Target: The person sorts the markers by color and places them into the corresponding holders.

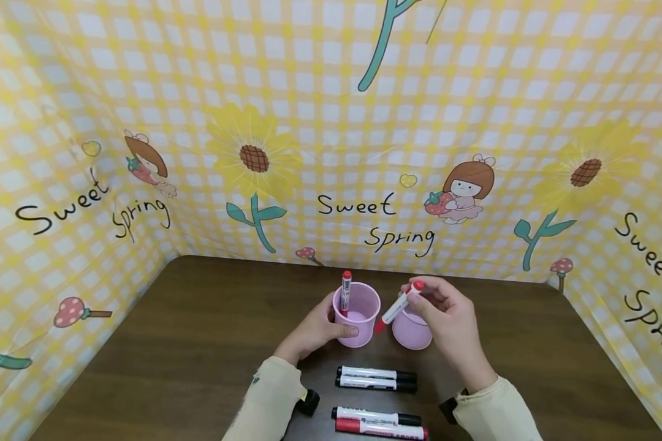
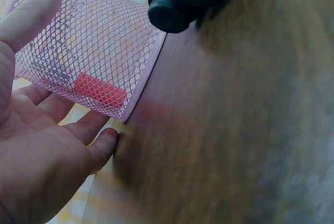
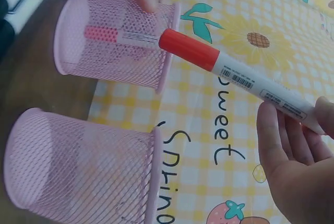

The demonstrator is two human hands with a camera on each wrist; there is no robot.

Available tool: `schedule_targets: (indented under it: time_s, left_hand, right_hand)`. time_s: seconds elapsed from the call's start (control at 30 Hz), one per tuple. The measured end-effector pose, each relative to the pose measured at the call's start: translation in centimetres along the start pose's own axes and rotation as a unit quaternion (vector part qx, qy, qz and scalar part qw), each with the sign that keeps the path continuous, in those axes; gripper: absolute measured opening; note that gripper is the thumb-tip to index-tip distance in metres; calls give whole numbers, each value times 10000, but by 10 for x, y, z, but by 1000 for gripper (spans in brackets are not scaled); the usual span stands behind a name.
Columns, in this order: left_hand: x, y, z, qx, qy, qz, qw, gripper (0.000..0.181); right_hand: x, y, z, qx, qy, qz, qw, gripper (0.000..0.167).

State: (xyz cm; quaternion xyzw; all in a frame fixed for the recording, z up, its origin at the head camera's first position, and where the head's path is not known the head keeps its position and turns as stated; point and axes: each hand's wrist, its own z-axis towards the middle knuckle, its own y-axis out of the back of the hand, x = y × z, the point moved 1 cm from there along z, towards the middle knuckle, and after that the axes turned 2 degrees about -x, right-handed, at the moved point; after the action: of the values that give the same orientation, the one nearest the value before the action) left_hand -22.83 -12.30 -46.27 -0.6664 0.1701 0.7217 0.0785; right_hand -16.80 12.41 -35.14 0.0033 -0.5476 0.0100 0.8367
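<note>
A pink mesh pen cup (image 1: 366,335) is held by my left hand (image 1: 315,327), thumb across the front and fingers around the far side. Inside it leans a red marker (image 1: 346,295), its red cap (image 2: 99,91) low behind the mesh in the left wrist view. My right hand (image 1: 452,321) pinches a second red marker (image 1: 395,309) by its rear end, cap tilted down. In the right wrist view that marker's cap (image 3: 190,49) points toward the rim of the held cup. A second pink mesh cup (image 1: 412,334) stands beside, partly behind the right hand.
In front of the cups lie two black markers (image 1: 369,372) side by side. Nearer to me, another black marker (image 1: 366,416) lies against a red marker (image 1: 380,429). A yellow checked cloth (image 1: 331,153) rises behind the brown table (image 1: 198,343).
</note>
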Motion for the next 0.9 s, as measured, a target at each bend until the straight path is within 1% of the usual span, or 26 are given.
schedule_targets:
  time_s: [0.13, 0.27, 0.33, 0.5, 0.6, 0.73, 0.9]
  left_hand:
    - [-1, 1, -1, 2, 35, 53, 10000, 84]
    - [-1, 1, -1, 11, 99, 53, 9999, 83]
    - [-2, 1, -1, 42, 66, 30, 10000, 83]
    - [-2, 1, -1, 80, 15, 39, 10000, 82]
    - [-1, 1, 0, 62, 74, 30, 9999, 82]
    - [-1, 1, 0, 63, 99, -25, 9999, 83]
    - [-2, 2, 0, 96, 87, -38, 9999, 85]
  right_hand:
    - [1, -7, 10, -247, -167, -4, 9996, 25]
    - [3, -14, 21, -379, -103, -90, 9992, 26]
    - [3, -18, 27, -414, -27, -153, 9990, 26]
    - [1, -29, 38, -231, 174, -482, 9984, 25]
    - [-5, -38, 43, -109, 192, -615, 9979, 24]
    - [-17, -50, 50, -44, 60, -756, 9971, 23]
    - [-33, -60, 55, 65, -217, -1128, 9934, 21]
